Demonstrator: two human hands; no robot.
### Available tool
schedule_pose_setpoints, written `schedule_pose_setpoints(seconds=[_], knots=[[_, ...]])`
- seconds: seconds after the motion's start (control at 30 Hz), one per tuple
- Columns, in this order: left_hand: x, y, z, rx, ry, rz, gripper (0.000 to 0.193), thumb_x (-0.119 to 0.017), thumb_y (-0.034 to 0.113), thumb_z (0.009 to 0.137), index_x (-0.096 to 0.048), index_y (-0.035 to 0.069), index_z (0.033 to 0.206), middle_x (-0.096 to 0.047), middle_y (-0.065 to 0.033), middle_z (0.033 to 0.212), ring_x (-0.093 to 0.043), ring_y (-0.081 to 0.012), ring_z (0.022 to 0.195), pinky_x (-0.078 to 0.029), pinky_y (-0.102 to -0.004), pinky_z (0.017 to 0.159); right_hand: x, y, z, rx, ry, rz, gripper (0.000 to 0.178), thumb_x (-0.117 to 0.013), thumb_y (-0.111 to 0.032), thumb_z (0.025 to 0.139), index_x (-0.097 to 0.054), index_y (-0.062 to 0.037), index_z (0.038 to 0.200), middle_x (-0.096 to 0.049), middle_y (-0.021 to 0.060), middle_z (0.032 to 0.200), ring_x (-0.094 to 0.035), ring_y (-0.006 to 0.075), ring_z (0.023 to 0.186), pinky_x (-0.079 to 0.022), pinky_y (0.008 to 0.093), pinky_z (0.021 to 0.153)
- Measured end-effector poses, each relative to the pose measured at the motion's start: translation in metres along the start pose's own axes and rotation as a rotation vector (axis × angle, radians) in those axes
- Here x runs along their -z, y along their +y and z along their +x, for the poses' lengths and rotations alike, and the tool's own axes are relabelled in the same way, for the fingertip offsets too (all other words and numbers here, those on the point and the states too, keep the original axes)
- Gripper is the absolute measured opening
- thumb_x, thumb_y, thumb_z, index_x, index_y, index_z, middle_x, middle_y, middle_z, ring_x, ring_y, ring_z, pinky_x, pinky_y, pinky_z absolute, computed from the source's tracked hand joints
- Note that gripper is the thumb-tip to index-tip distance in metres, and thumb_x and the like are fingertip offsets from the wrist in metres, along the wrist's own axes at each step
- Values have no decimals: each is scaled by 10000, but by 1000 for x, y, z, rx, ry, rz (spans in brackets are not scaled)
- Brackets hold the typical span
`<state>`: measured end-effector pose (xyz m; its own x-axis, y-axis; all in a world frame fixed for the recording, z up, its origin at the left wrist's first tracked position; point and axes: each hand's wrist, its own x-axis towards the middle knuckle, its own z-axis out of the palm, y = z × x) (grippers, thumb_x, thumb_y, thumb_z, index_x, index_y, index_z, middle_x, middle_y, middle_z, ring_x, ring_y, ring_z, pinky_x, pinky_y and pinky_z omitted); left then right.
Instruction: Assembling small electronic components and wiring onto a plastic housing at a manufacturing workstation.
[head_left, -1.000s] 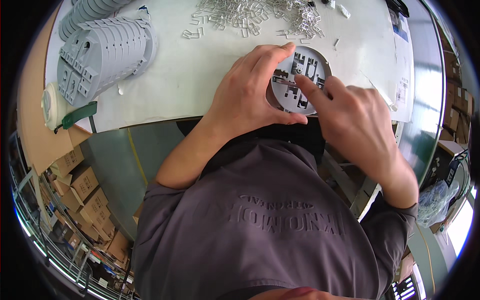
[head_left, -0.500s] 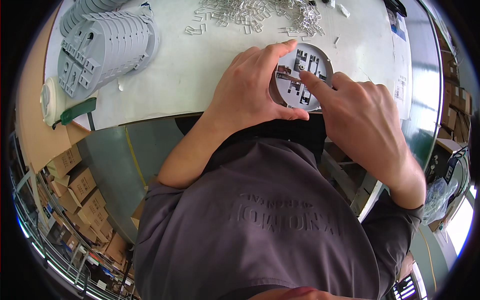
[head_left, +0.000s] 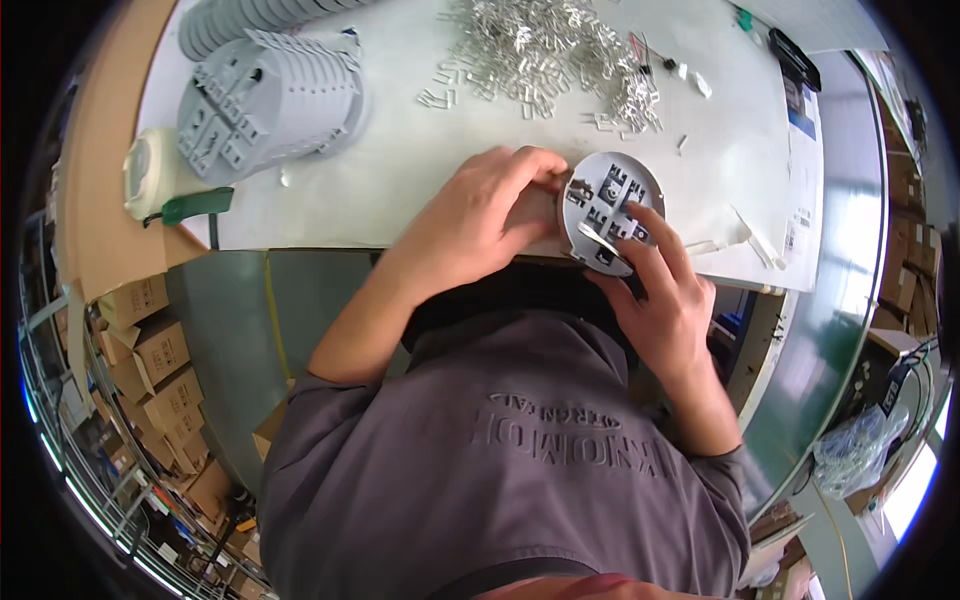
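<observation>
Person's right hand point(head_left: 665, 300) gripping grey round plate point(head_left: 605, 208) at its lower right, left hand point(head_left: 478, 220) curled by plate's left edge, contact unclear, heap of metal clips point(head_left: 540, 55) beyond on white bench point(head_left: 400, 140), stacked grey discs point(head_left: 290, 105) at left.

Your head-worn fisheye view looks steeply down from close above your shirt point(head_left: 500, 430) at lower middle, facing the tabletop point(head_left: 380, 160) across the upper frame, your left hand point(head_left: 470, 215) and right hand point(head_left: 668, 305) near centre.
</observation>
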<state>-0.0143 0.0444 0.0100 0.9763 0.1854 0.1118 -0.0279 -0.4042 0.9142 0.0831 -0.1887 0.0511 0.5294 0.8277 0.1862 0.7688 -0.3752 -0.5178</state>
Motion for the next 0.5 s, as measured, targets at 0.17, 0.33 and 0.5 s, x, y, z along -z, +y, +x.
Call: schedule_pose_setpoints(seconds=[0.17,0.33,0.5], knots=[[-15,2,1,-12,120,193,505,-833,-8,812,-746,79,1302,-717,-74,1141,-659,-237,969,-536,-349,892,-13,9,-9,-112,238,412,345,-896,-12,795,-677,-39,1059,-762,181,1365,-764,193,816,-567,300,595],[-12,-2,2,-176,147,353,385,-764,-62,850,-799,85,1204,-690,-67,1079,-616,-236,926,-521,-339,856,19,40,-4,-185,513,584,336,-878,52,785,-554,-18,837,-805,130,1289,-745,132,820,-541,243,679],[18,5,-5,-125,175,593,345,-750,-60,858,-815,90,1162,-685,-58,1105,-593,-237,932,-520,-341,865,85,123,-12,-417,346,-83,290,-856,91,769,-747,29,1031,-837,45,1199,-747,151,891,-577,288,770]])
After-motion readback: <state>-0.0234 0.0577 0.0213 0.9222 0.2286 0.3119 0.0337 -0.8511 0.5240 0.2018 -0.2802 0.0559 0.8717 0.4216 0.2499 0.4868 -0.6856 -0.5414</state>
